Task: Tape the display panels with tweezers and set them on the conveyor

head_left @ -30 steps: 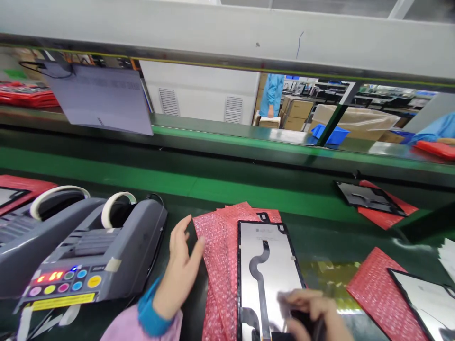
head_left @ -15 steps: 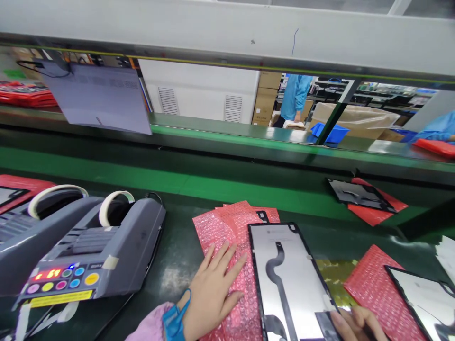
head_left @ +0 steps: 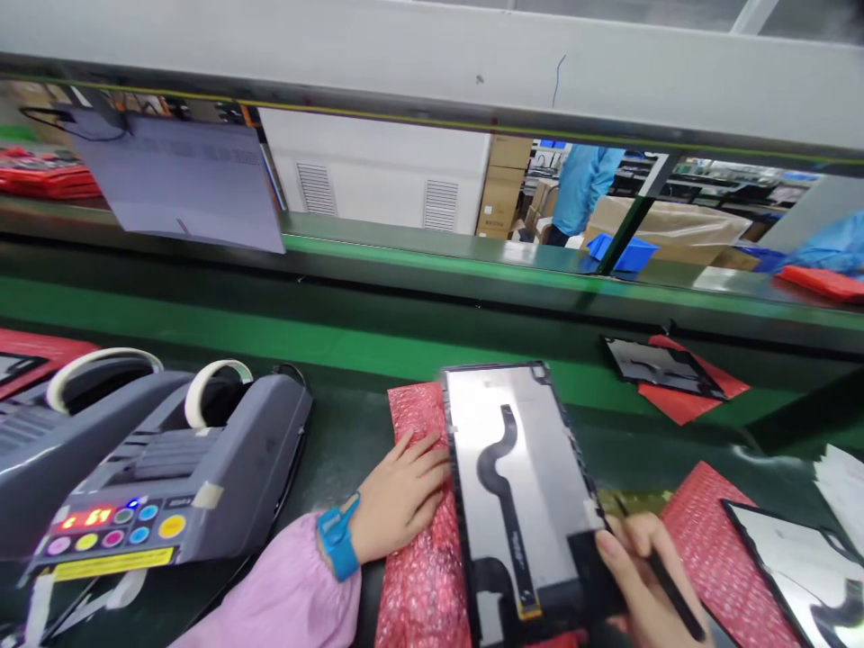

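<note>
My right hand [head_left: 652, 576] grips the lower right edge of a tablet display panel [head_left: 533, 522], thumb on top. The panel's silver back faces up, with a black frame and a dark curved flex cable [head_left: 506, 490]. A slim black tool [head_left: 675, 596], its kind unclear, also lies in that hand. My left hand [head_left: 401, 490], in a blue wrist strap [head_left: 338, 542], rests with fingers stretched out on a red bubble-wrap bag [head_left: 422, 576]. Its fingertips reach close to the panel's left edge. The panel is raised and tilted over the bag.
Two grey tape dispensers [head_left: 222, 459] stand at left. On the right another panel [head_left: 796, 567] lies on a red bubble bag [head_left: 708, 513]. Further back sits a panel [head_left: 661, 364] on red wrap. A person in blue [head_left: 584, 193] stands beyond the bench.
My right hand has raised the panel and brought it up and left. My left hand has shifted slightly on the bag, which looks narrower. The person behind has moved right.
</note>
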The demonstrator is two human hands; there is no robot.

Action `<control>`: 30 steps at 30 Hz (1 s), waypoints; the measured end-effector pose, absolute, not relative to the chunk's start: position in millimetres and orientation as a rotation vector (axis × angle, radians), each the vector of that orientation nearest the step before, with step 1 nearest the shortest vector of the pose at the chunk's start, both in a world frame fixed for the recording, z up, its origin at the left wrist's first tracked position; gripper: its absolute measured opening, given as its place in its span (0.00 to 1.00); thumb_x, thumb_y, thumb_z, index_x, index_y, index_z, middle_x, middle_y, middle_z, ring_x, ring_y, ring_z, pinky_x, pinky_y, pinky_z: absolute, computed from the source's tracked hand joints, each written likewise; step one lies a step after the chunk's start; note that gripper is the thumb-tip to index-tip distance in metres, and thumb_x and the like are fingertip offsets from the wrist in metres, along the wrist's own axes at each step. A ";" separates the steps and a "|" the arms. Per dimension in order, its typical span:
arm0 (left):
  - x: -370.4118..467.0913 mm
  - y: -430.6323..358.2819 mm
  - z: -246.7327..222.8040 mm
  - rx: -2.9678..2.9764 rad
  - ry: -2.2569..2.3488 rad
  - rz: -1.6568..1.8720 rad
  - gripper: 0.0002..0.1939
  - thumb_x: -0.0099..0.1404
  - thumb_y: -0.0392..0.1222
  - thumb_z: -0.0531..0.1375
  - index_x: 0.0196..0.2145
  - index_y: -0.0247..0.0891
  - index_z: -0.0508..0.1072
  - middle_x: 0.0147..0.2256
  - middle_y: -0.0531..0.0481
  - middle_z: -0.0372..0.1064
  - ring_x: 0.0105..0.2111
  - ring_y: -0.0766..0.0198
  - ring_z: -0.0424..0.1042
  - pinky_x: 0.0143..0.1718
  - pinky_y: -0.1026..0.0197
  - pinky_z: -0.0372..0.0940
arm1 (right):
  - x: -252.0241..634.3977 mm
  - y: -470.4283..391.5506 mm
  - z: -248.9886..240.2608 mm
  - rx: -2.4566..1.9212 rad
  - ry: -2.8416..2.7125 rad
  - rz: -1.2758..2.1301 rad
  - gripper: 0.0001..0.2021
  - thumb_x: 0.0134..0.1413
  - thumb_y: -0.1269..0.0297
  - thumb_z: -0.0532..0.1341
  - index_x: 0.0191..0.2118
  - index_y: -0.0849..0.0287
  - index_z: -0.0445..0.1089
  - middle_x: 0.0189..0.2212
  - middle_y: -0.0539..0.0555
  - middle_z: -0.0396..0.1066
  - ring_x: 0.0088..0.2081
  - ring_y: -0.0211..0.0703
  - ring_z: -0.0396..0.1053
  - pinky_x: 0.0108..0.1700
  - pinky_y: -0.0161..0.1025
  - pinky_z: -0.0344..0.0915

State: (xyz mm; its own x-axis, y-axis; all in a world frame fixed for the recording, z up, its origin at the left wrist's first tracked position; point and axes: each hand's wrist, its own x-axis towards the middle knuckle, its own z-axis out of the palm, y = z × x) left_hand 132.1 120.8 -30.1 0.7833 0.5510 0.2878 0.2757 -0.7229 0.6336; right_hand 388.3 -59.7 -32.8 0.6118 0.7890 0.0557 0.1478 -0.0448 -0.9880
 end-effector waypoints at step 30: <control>118.3 82.0 -30.9 2.841 0.179 0.610 0.19 0.78 0.45 0.50 0.61 0.44 0.69 0.62 0.53 0.68 0.67 0.61 0.58 0.69 0.54 0.48 | 461.0 -42.0 -43.9 -1.808 -0.834 0.564 0.21 0.49 0.44 0.70 0.30 0.54 0.64 0.21 0.46 0.68 0.18 0.37 0.63 0.21 0.34 0.61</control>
